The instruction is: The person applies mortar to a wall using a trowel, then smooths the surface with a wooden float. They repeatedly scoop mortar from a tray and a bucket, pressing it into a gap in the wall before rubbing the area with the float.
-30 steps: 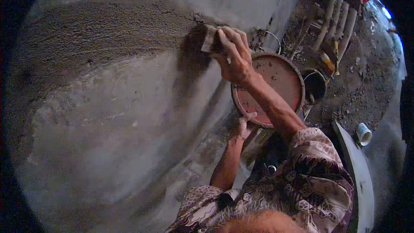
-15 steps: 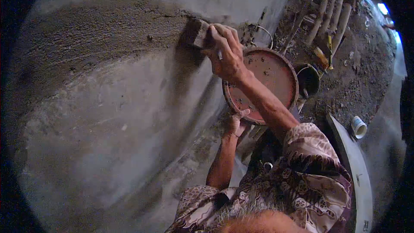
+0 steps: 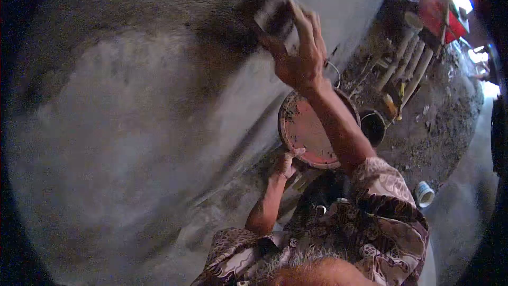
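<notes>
My right hand (image 3: 302,64) grips a blurred blocky tool (image 3: 274,17), dark with a pale edge, against the dark, rough band of mortar (image 3: 174,5) on the grey wall (image 3: 132,153). Below it, my left hand (image 3: 288,164) holds the lower rim of a round reddish dish (image 3: 308,133), thumb over the edge and other fingers mostly hidden. Dark bits of wet material lie on the dish. My right forearm crosses in front of the dish and hides part of it.
A dark bucket (image 3: 373,127) stands just right of the dish. Several pale poles (image 3: 418,71) and a yellow-handled tool (image 3: 391,104) lie on the debris-strewn ground. A white cup (image 3: 424,194) lies at the lower right, and something red (image 3: 439,16) is at the upper right.
My right hand and the blocky tool have moved up and to the right along the wall. The dish appears slightly lower and more tilted, still in my left hand. The view has shifted.
</notes>
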{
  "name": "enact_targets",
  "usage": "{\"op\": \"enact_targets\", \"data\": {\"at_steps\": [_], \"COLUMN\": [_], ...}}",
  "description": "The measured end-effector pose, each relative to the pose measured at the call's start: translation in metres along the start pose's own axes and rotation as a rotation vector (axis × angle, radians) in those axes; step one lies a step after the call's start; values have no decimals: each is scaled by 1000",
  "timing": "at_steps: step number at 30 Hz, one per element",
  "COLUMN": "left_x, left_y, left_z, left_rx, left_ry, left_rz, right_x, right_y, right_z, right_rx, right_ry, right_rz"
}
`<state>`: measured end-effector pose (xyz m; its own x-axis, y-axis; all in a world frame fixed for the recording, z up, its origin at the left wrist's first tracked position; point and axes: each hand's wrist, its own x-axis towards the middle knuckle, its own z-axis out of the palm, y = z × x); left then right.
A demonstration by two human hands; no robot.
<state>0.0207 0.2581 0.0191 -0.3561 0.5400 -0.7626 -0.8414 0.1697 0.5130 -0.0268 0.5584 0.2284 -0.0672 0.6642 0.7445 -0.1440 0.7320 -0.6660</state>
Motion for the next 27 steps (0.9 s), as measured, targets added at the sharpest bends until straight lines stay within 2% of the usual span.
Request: {"op": "enact_targets", "data": {"at_steps": [2, 4, 6, 7, 9, 11, 13, 15, 17, 19, 21, 22, 23, 24, 25, 26, 27], "left_x": [-18, -18, -11, -1, 3, -13, -8, -2, -9, -9, -10, -8, -4, 21, 26, 6, 11], "left_y": [14, 13, 3, -5, -8, 8, 5, 2, 4, 8, 8, 4, -2, -26, -27, -12, -19], "left_z": [21, 11, -3, -6, -11, 7, 0, -1, 4, 12, 15, 13, 6, -43, -47, -18, -40], "left_rx": [-5, 1, 1, -26, -69, 66, 11, -41, -83, -89, -91, -61, -29, 19, -98, 7, 185], "left_ry": [-17, 15, 49, 21, -7, 21, 4, -16, -74, -20, 39, 70, 99, 94, 20, 194, 82], "left_rz": [-19, -81, -152, -107, -61, 2, -68, -131, -33, -73, -127, -77, -36, -28, -111, -88, 41], "right_x": [49, 85, 92, 80, 67, 57, 29, 2, -16, -42, -64, -78, -93, -109, -122, -139, -160], "right_y": [-24, -41, -48, -40, -36, -22, 3, 31, 41, 64, 82, 95, 111, 131, 145, 163, 194], "right_z": [9, 24, 45, 44, 43, 39, 33, 30, 17, 12, 6, 4, 1, -4, -17, -35, -55], "right_rx": [-50, -100, 104, 99, 75, 41, 2, -80, -121, -30, -54, -36, -24, -91, -198, -314, -354], "right_ry": [-27, -64, 26, 12, -61, -58, -52, -133, -207, -260, -288, -338, -389, -419, -405, -408, -363], "right_rz": [-118, -159, -434, -439, -390, -372, -359, -291, -294, -84, -44, -2, 45, 81, 30, -16, 57]}}
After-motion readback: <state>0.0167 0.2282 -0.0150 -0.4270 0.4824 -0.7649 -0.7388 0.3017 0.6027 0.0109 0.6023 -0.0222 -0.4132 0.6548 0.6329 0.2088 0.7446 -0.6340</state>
